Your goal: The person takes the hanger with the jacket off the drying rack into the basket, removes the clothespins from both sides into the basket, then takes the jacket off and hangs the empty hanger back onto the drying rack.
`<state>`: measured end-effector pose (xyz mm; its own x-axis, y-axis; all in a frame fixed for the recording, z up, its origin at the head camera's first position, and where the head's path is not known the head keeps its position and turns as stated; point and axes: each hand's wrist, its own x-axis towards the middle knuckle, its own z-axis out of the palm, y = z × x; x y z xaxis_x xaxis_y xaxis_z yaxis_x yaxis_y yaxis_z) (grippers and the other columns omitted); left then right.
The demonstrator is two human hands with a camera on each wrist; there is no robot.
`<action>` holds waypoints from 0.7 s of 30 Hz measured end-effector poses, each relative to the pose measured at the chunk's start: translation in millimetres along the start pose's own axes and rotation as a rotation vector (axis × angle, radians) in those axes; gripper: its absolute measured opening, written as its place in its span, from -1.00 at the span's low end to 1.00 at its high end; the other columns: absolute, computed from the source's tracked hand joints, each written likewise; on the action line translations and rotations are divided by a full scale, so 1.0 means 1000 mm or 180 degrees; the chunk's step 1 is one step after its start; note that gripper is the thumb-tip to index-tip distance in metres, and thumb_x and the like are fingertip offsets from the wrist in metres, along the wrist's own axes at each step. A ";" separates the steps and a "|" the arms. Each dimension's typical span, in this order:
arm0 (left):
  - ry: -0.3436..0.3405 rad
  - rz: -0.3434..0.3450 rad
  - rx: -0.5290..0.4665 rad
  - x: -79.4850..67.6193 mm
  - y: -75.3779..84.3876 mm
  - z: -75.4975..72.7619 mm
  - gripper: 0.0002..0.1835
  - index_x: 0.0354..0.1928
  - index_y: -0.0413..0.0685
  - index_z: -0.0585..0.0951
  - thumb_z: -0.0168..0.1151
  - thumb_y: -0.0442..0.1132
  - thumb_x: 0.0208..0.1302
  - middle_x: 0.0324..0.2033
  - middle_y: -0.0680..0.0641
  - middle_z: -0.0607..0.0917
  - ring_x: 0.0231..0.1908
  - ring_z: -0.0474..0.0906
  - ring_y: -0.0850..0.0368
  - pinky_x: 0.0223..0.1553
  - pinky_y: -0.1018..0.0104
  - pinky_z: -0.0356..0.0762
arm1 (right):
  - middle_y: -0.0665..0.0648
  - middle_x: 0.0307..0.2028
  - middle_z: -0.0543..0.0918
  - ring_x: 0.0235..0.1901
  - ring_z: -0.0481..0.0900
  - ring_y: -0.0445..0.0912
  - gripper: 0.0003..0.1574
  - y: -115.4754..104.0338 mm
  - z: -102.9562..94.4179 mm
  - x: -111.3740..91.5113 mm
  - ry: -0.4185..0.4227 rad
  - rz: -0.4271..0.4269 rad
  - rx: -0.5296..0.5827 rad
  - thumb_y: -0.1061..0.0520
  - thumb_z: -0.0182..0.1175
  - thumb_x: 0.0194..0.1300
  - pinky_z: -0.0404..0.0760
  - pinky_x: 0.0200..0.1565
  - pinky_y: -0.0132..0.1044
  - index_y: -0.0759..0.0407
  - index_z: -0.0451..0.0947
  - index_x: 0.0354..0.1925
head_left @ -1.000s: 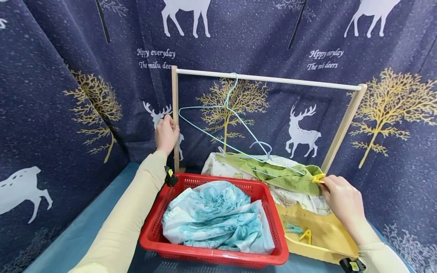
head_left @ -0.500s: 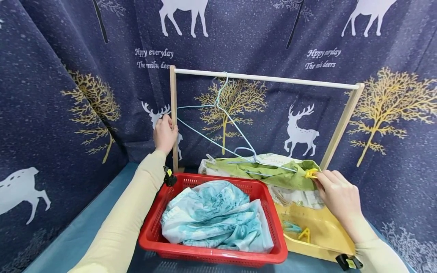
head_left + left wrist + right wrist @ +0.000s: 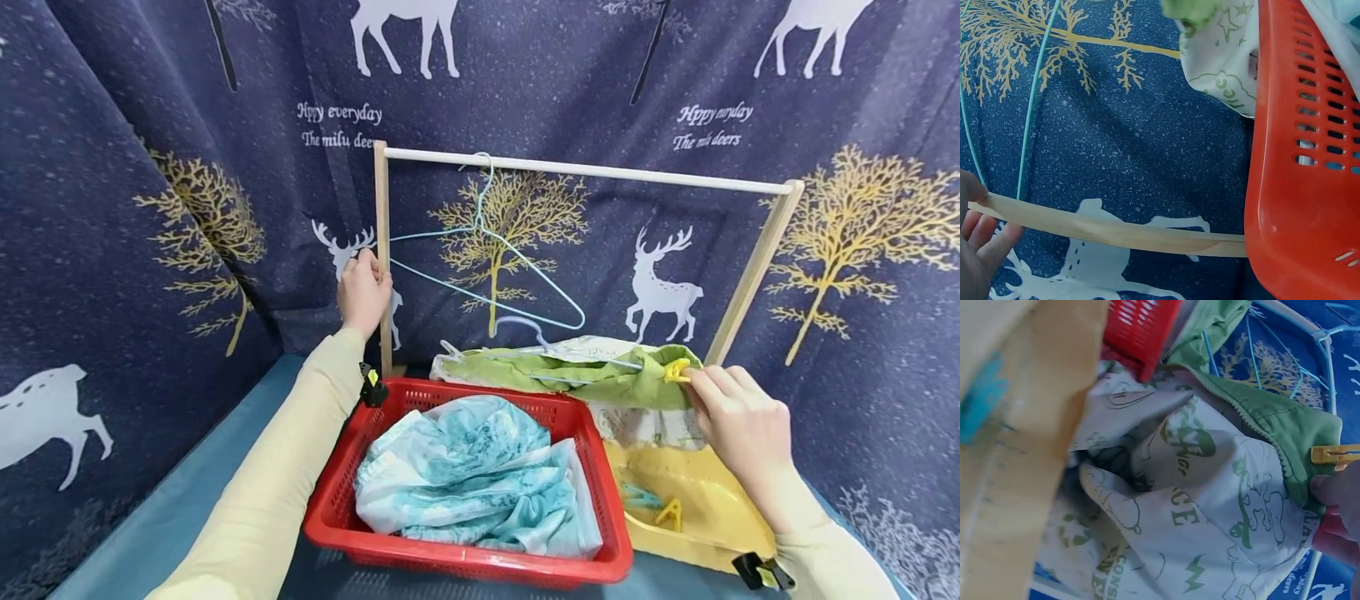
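My left hand (image 3: 364, 292) grips the left wooden post (image 3: 1116, 232) of a small hanging rack, its thumb on one side and fingers on the other. My right hand (image 3: 746, 421) pinches the right end of a green and white printed garment (image 3: 1191, 487), right beside a yellow clothespin (image 3: 677, 370) clipped on its green edge (image 3: 1310, 444). A pale blue hanger (image 3: 546, 333) lies along the garment's green part, hook up. At the garment's left end sits a pale clothespin (image 3: 452, 350). Another light blue hanger (image 3: 480, 223) hangs bare from the white bar (image 3: 630, 173).
In front stands a red basket (image 3: 450, 560) holding blue-white crumpled clothing (image 3: 472, 475). To its right, a yellow bin (image 3: 720, 500) holds a yellow clothespin (image 3: 670, 514) and a blue one (image 3: 641, 497). A dark patterned curtain (image 3: 150, 333) surrounds the rack.
The garment, its hanger and my right hand have shifted slightly left. The hanging hanger has moved left along the bar, and its lower edge now shows above the garment. My left hand stays put.
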<state>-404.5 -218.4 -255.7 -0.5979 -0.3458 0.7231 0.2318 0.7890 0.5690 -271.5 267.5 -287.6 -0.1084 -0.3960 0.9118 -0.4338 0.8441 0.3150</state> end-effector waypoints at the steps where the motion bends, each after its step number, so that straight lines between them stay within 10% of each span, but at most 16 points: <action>1: -0.0011 -0.0005 0.0003 0.000 0.000 0.000 -0.83 -0.27 -0.21 0.43 0.22 -0.28 0.28 -0.30 -0.26 0.55 -0.20 0.53 -0.24 -0.17 -0.09 0.46 | 0.16 -0.46 0.67 -0.44 0.58 0.13 -0.57 0.001 0.001 0.004 0.0037 0.0010 -0.0021 -0.02 0.01 0.48 0.39 -0.69 0.03 0.23 0.65 -0.33; 21: -0.0020 -0.0011 0.0017 0.000 0.002 -0.001 -0.83 -0.27 -0.20 0.42 0.22 -0.29 0.28 -0.28 -0.26 0.56 -0.20 0.54 -0.25 -0.14 -0.11 0.47 | 0.24 -0.38 0.72 -0.43 0.60 0.23 -0.81 0.000 0.029 0.101 0.0311 0.0550 -0.0292 0.15 0.19 0.39 0.45 -0.57 0.10 0.23 0.69 -0.24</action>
<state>-403.2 -217.4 -254.6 -0.6036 -0.3453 0.7186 0.2256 0.7905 0.5694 -308.5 216.7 -203.3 -0.0850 -0.2096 0.9741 -0.3326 0.9275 0.1705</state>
